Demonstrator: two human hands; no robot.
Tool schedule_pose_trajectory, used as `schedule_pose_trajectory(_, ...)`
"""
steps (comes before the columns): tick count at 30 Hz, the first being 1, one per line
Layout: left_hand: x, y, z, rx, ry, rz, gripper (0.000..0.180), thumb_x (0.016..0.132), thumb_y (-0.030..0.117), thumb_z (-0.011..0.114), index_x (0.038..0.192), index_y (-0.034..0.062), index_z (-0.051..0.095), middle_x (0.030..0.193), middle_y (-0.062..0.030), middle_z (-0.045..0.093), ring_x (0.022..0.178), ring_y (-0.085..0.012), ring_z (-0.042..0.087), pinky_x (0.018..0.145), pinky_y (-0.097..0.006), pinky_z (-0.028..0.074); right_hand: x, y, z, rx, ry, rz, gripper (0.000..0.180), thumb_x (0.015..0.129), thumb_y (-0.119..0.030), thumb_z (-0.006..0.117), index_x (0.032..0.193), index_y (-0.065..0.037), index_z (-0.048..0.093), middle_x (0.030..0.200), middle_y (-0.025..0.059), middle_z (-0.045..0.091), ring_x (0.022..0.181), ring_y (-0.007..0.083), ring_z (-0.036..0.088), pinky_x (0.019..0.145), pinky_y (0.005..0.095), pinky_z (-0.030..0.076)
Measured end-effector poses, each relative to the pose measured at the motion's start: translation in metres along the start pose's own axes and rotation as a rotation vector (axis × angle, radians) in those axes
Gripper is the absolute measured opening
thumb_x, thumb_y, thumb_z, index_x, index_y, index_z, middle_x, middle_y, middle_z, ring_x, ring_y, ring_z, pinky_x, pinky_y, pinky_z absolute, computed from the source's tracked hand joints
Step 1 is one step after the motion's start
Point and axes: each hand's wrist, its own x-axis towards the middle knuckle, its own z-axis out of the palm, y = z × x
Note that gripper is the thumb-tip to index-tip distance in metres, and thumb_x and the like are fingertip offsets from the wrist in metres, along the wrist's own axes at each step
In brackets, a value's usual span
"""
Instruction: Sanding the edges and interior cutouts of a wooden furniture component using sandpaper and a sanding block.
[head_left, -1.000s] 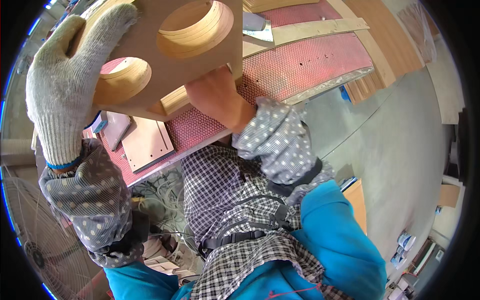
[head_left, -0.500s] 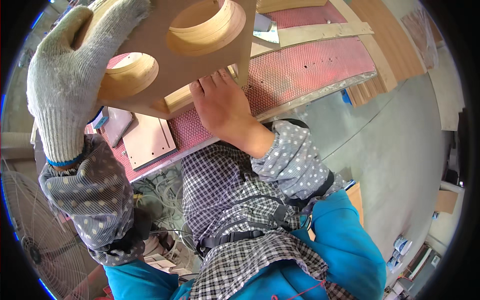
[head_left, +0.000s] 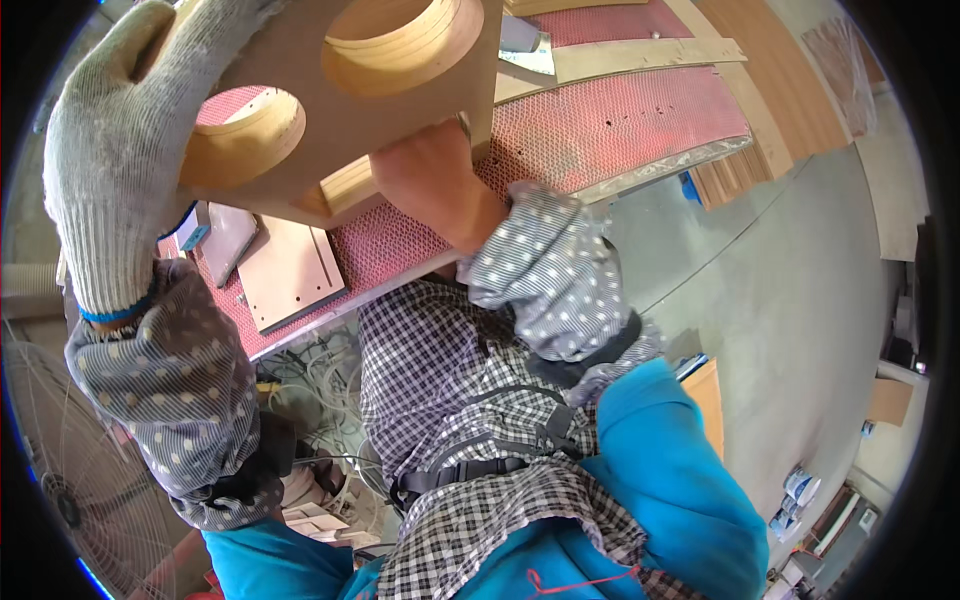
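Observation:
I hold a light wooden panel with two large round holes up close to my face, above a red mesh-topped workbench. My left hand, in a grey knit glove, grips the panel's left edge with the fingers wrapped over it. My right hand is bare and presses against the panel's lower right edge, its fingers hidden behind the wood. Both forearms wear dotted grey sleeve covers.
A small flat board and a grey pad lie on the bench's near left. Long wooden strips cross the bench farther back. A stack of boards lies at the right. Cables and a fan are on the floor at left.
The panel has come closer and risen in view. My right hand slid along its lower edge, from under the panel, out into sight, then back against the wood.

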Motion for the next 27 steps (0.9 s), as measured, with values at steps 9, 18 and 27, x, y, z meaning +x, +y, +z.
schedule_pose_trajectory(9, -0.005, 0.004, -0.009, 0.089, 0.040, 0.015, 0.046, 0.097, 0.049, 0.070, 0.102, 0.0033, 0.072, 0.079, -0.0027, 0.063, 0.075, -0.0089, 0.056, 0.071, -0.026, 0.046, 0.005, -0.002, 0.001, -0.078, 0.037, -0.063, 0.028, 0.082, -0.012, 0.061, 0.102, 0.005, 0.070, 0.097, 0.0223, 0.071, 0.094, 0.0346, 0.071, 0.091, 0.0487, 0.055)
schedule_pose_trajectory(18, -0.012, 0.007, -0.013, 0.166, 0.083, 0.053, 0.046, 0.096, 0.048, 0.070, 0.108, 0.0036, 0.072, 0.083, -0.0036, 0.065, 0.076, -0.0092, 0.057, 0.072, -0.027, 0.048, -0.004, -0.005, 0.006, -0.134, 0.168, -0.127, 0.016, 0.080, -0.010, 0.063, 0.090, 0.001, 0.070, 0.088, 0.0204, 0.071, 0.080, 0.0347, 0.070, 0.081, 0.0492, 0.055)
schedule_pose_trajectory(27, -0.010, -0.007, 0.006, 0.140, 0.148, 0.212, 0.043, 0.096, 0.045, 0.071, 0.112, 0.0046, 0.074, 0.086, -0.0062, 0.069, 0.079, -0.0098, 0.062, 0.074, -0.027, 0.049, -0.022, -0.003, 0.033, -0.256, 0.729, -0.362, 0.021, 0.083, -0.010, 0.060, 0.098, 0.003, 0.068, 0.097, 0.0186, 0.069, 0.097, 0.0344, 0.068, 0.087, 0.0466, 0.054)
